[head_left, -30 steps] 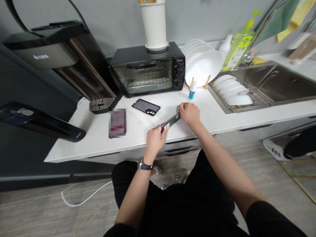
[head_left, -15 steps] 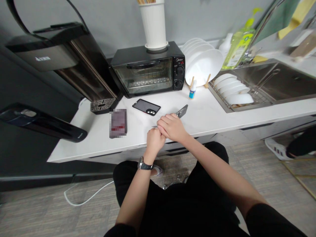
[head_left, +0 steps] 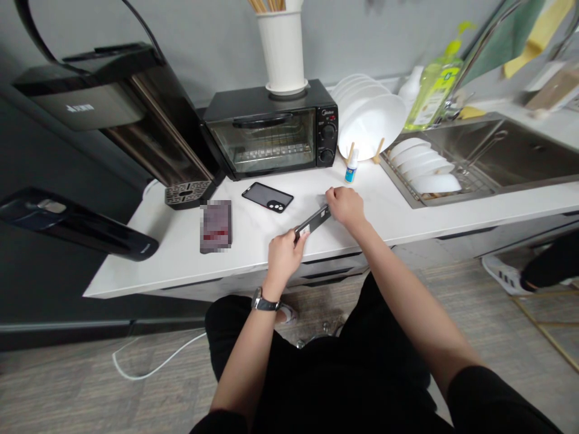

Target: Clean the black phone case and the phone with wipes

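Note:
A dark, flat, narrow object (head_left: 315,220) with small pale labels is held slanting above the white counter (head_left: 244,241), a phone by its look. My left hand (head_left: 286,254), with a watch at the wrist, grips its lower left end. Around its upper right end are the fingers of my right hand (head_left: 345,206). A black phone case (head_left: 268,197) with camera holes lies behind my left hand. Further left lies a box (head_left: 216,227), its surface blurred by pixels. A small white and blue spray bottle (head_left: 351,167) stands behind my right hand.
Behind are a black toaster oven (head_left: 271,135) with a white utensil holder (head_left: 283,54) on it, and racked white plates (head_left: 373,123). A dark dispenser (head_left: 149,120) stands at left, a sink (head_left: 511,157) at right. Another person's shoe (head_left: 503,274) shows at lower right.
My right hand has moved right and up, away from my left hand, to the far end of the dark object. More of the object now shows between the hands.

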A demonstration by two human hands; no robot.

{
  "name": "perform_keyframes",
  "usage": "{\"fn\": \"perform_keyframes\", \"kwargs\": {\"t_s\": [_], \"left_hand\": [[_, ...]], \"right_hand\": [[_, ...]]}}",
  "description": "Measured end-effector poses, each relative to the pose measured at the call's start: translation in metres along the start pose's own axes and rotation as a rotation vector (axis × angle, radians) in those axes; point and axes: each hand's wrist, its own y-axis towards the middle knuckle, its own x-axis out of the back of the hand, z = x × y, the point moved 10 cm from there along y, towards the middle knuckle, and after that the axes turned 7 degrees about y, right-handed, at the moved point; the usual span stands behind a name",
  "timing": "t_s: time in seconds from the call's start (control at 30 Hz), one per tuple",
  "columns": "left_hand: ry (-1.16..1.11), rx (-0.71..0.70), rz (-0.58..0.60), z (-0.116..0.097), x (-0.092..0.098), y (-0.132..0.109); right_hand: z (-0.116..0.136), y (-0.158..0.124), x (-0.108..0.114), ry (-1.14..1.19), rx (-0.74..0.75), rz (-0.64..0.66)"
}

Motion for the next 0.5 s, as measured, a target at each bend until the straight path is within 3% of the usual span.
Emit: {"fn": "perform_keyframes", "kwargs": {"t_s": [0.07,0.17,0.37,0.43,0.5], "left_hand": [[-0.005,0.004,0.002,0.000,0.001,0.000],[0.000,0.002,0.010,-0.001,0.002,0.000],[0.152,0.029,0.124,0.004,-0.011,0.001],[0.163,0.019,0.130,0.003,-0.012,0.001],[0.121,-0.005,0.111,0.001,-0.010,0.001]], "right_hand": [[0.014,-0.007,0.003,0.001,0.111,-0.053],[0.054,-0.036,0.003,0.040,0.456,-0.123],[0.106,-0.108,-0.020,0.121,1.034,-0.014],[0.107,-0.115,-0.024,0.094,1.133,-0.007],[0.100,-0.106,-0.024,0.059,1.125,-0.037]]}}
